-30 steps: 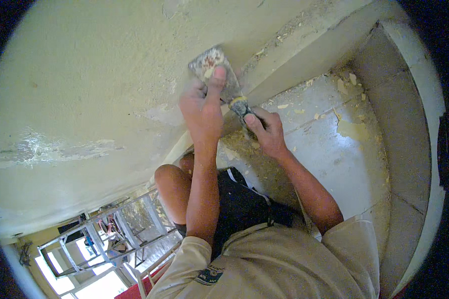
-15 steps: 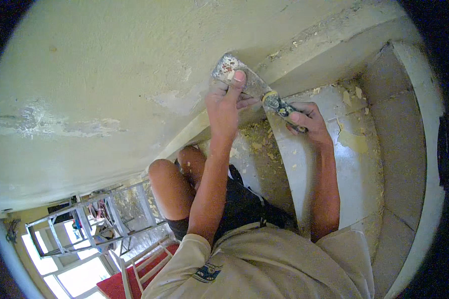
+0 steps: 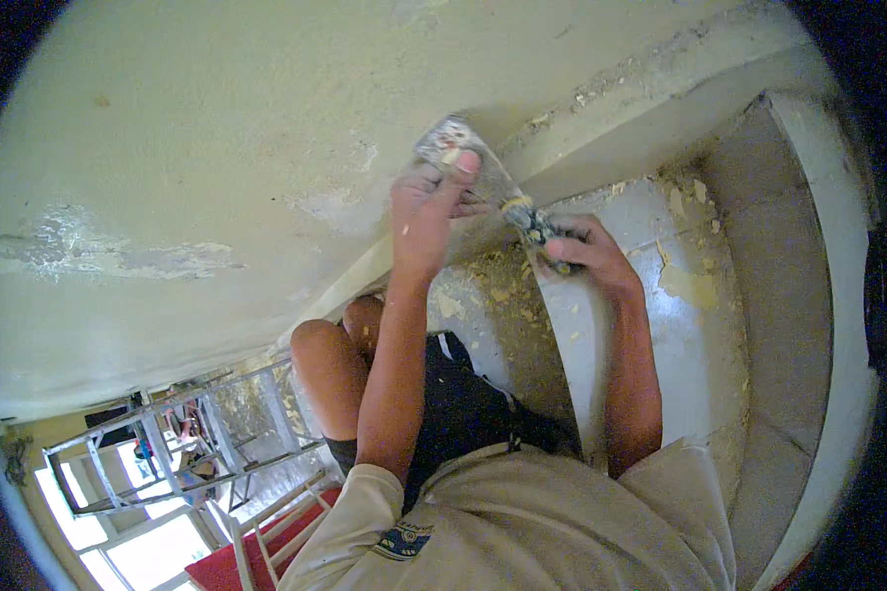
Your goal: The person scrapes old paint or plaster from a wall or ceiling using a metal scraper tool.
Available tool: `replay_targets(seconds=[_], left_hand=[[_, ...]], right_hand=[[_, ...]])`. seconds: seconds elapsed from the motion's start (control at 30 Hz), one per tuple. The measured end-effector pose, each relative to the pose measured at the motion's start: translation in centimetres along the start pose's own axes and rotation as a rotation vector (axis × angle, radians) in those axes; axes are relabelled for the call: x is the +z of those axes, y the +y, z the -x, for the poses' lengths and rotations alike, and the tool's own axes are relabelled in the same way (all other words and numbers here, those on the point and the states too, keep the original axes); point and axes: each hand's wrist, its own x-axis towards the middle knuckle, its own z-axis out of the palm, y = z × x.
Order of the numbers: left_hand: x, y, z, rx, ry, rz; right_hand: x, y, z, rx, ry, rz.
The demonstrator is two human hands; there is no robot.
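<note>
Forearms (image 3: 396, 364) outstretched; left hand (image 3: 424, 215) pinching scraper blade (image 3: 495, 175); right hand (image 3: 599, 258) clasping handle (image 3: 530, 221)

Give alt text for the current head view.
A person's right hand grips a scraper by its handle, the left hand on its blade, before a pale peeling wall. Pale flakes lie nearby; a metal ladder shows at lower left.

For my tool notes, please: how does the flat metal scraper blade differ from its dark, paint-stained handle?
The flat grey metal blade is broad and thin; the dark, paint-stained handle is narrower and thicker. The blade carries whitish and reddish marks; the handle has a yellow collar. The left hand has its thumb over the blade; the right hand grips the handle. Both look stained.
</note>
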Motion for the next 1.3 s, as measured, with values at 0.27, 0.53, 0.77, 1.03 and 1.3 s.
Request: replay_targets(seconds=[0.27,0.53,0.77,1.03,1.3], left_hand=[[1.2,-0.2,-0.3,0.083,0.036,0.05],[0.5,0.0,0.4,0.032,0.06,0.035],[0.3,-2.3,0.6,-0.088,-0.024,0.337],[-0.4,-1.8,0.9,-0.073,-0.072,0.413],[-9.3,1.2,14.5,-0.037,0.188,-1.38]], right_hand=[[3.0,-1.1,-0.4,-0.084,0.282,0.092],[-0.2,0.4,-0.5,-0.004,0.141,0.02],[1.2,-0.4,-0.3,-0.089,0.261,0.045],[3.1,-0.9,-0.2,-0.084,0.346,0.008],[1.7,0.2,-0.5,-0.146,0.317,0.189]])
